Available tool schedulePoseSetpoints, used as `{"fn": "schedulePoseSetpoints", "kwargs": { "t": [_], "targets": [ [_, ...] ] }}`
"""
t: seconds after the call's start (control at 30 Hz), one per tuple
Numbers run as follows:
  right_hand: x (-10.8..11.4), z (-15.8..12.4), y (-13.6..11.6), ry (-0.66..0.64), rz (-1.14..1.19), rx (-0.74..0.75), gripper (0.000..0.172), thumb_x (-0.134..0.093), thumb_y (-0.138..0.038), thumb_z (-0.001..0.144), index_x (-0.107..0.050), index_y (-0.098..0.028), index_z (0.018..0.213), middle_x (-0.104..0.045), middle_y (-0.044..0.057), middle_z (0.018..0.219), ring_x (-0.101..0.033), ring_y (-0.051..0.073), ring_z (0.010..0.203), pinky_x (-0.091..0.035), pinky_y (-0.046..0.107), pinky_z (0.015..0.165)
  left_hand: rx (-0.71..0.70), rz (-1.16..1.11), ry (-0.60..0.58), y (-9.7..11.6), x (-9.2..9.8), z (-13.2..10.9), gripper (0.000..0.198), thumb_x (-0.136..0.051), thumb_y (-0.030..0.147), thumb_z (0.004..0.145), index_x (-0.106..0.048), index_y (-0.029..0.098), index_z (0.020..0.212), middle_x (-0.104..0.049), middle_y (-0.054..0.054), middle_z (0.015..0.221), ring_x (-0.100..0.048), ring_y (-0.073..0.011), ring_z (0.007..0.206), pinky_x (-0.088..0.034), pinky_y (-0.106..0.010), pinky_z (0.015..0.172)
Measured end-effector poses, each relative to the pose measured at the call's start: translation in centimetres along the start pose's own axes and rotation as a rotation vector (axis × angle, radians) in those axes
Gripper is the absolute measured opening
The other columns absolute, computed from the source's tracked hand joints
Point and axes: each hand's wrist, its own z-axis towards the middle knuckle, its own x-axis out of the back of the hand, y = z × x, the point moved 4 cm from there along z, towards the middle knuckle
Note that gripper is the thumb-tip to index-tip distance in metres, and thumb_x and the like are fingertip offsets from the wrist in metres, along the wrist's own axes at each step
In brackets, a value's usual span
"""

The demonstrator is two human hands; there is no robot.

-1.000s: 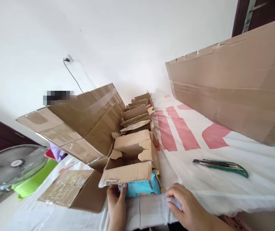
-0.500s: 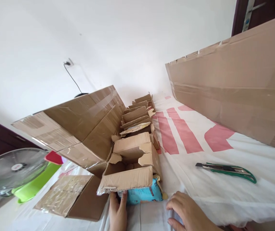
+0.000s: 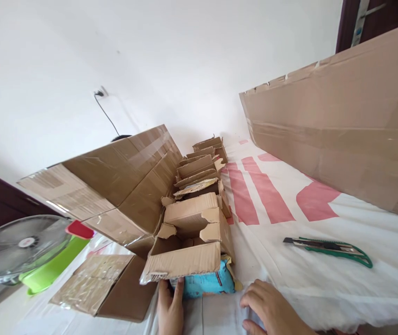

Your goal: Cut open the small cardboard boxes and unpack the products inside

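Note:
My left hand [image 3: 170,307] reaches up from the bottom edge, fingers apart, touching the near side of an open cardboard box [image 3: 185,260] where a blue packet [image 3: 208,283] shows beneath the flap. The tips of some of its fingers are hidden under that flap. To the right of the packet, my right hand [image 3: 268,304] rests on the white sheet, fingers curved and apart, holding nothing. Behind the near box, several small opened boxes [image 3: 195,165] stand in a row running back to the wall.
A green utility knife [image 3: 328,249] lies on the sheet at right. Large cardboard panels stand at left [image 3: 94,172] and right [image 3: 334,125]. A closed box [image 3: 108,286], a fan [image 3: 21,244] and a green basin [image 3: 52,267] are at lower left.

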Motion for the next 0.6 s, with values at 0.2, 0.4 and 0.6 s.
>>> {"fn": "schedulePoseSetpoints", "kwargs": {
  "t": [0.2, 0.4, 0.6],
  "targets": [
    [0.2, 0.0, 0.0, 0.020, 0.029, 0.003, 0.023, -0.071, -0.021, 0.075, -0.065, -0.020, 0.097, -0.068, 0.007, 0.100, -0.058, 0.025, 0.093, -0.045, 0.037, 0.084, -0.013, 0.019, 0.023, 0.0, 0.1, 0.0, 0.051, -0.054, 0.056, 0.082, -0.056, 0.021, 0.120, -0.063, -0.012, 0.128, -0.054, -0.0332, 0.126, -0.041, -0.047, 0.108],
    [0.2, 0.0, 0.0, 0.009, 0.031, -0.011, 0.023, -0.070, -0.019, 0.076, -0.065, -0.019, 0.099, -0.067, 0.007, 0.101, -0.058, 0.025, 0.095, -0.044, 0.036, 0.085, -0.033, 0.047, 0.028, -0.5, 0.0, 0.2, 0.047, -0.052, 0.058, 0.083, -0.053, 0.022, 0.113, -0.065, -0.010, 0.115, -0.061, -0.0286, 0.113, -0.049, -0.041, 0.098],
    [0.1, 0.0, 0.0, -0.001, 0.020, -0.025, 0.025, -0.071, -0.019, 0.075, -0.066, -0.019, 0.099, -0.067, 0.007, 0.102, -0.058, 0.026, 0.095, -0.043, 0.037, 0.086, -0.090, 0.176, 0.138, -1.3, 0.4, -0.1, 0.047, -0.053, 0.063, 0.079, -0.048, 0.023, 0.104, -0.060, -0.006, 0.099, -0.064, -0.0287, 0.095, -0.053, -0.042, 0.084]
  ]
}}
